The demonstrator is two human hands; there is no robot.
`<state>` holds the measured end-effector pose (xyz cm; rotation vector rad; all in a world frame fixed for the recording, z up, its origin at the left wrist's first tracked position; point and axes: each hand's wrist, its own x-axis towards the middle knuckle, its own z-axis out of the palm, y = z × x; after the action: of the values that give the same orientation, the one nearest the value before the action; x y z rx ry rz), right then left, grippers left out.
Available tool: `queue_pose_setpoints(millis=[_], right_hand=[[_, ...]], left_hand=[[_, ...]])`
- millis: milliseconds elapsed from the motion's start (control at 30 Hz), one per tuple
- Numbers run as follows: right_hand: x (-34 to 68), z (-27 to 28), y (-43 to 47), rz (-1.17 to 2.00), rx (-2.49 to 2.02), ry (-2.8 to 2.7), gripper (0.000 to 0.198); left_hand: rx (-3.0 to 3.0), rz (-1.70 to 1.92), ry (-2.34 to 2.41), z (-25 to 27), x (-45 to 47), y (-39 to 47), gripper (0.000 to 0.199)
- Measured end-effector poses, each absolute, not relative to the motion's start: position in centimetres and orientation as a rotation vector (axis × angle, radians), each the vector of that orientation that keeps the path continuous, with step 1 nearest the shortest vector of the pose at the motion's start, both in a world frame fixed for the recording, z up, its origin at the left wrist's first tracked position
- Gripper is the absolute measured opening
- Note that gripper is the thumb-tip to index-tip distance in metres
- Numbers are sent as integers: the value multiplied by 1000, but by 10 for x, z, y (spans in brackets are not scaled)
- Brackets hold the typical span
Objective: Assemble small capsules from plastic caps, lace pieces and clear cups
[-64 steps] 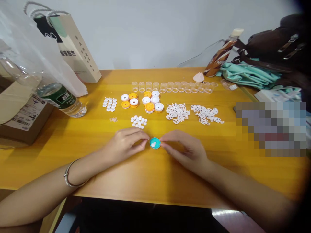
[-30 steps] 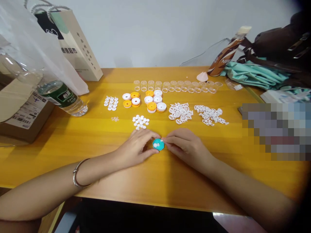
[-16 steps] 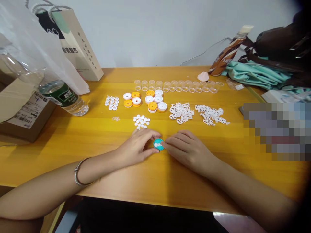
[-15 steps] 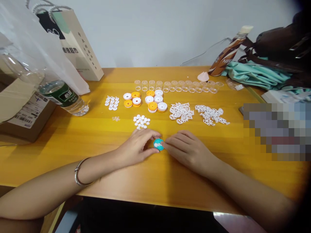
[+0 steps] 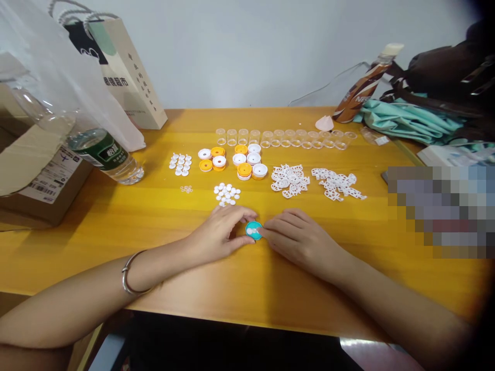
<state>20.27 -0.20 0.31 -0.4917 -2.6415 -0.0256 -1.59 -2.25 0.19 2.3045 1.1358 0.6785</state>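
A small teal dish (image 5: pixel 253 225) sits between the two hands, nearer the front edge of the bench (image 5: pixel 216 288) than the back. It is round and shallow, its inside a bright, even blue-green, with a thin raised rim. Inside lie small white pieces (image 5: pixel 249 231): a flat round one towards the left and a smaller one beside it, close to the middle, their finer detail too small to make out.

The left hand (image 5: pixel 214 234) is partly closed around the dish, thumb at the near rim and fingers on the far side. The right hand (image 5: pixel 305 242) has its fingers bent together, fingertips reaching over the dish's right side; whether they grip anything cannot be told.

Towards the back edge, just beyond the left hand, lies a cluster of white gears (image 5: pixel 227 194).
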Motion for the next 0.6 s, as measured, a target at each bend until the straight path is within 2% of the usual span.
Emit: queue_pose_setpoints(millis=[367,500,600], right_hand=[[201,3,-2,8,-503,-2647,16],[200,3,-3,109,-548,-2622,13],[200,1,-3,307,-650,-2495,15]], left_hand=[[2337,684,1117,1,-16,-23,33],[2345,663,1115,4,-16,-24,31],[2340,641,1112,5,-17,-23,25]])
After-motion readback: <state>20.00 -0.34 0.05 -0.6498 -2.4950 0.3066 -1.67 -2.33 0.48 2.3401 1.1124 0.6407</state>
